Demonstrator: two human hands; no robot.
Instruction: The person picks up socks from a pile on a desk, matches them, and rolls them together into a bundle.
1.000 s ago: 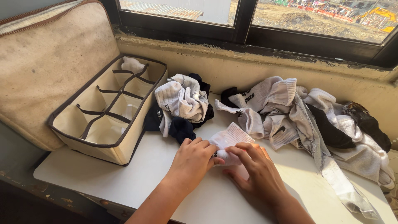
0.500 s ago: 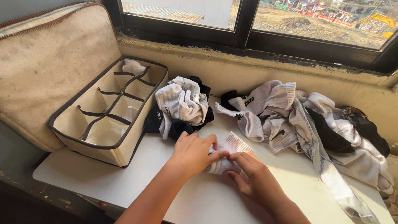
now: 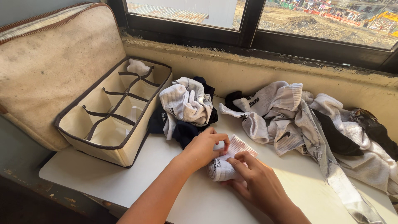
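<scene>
Head view: folded white sock half-hidden under both hands' fingers.

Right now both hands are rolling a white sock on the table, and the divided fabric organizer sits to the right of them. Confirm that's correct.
Not quite. The head view shows the left hand and right hand on the white sock on the table, but the divided fabric organizer sits to their left, not right.
</scene>
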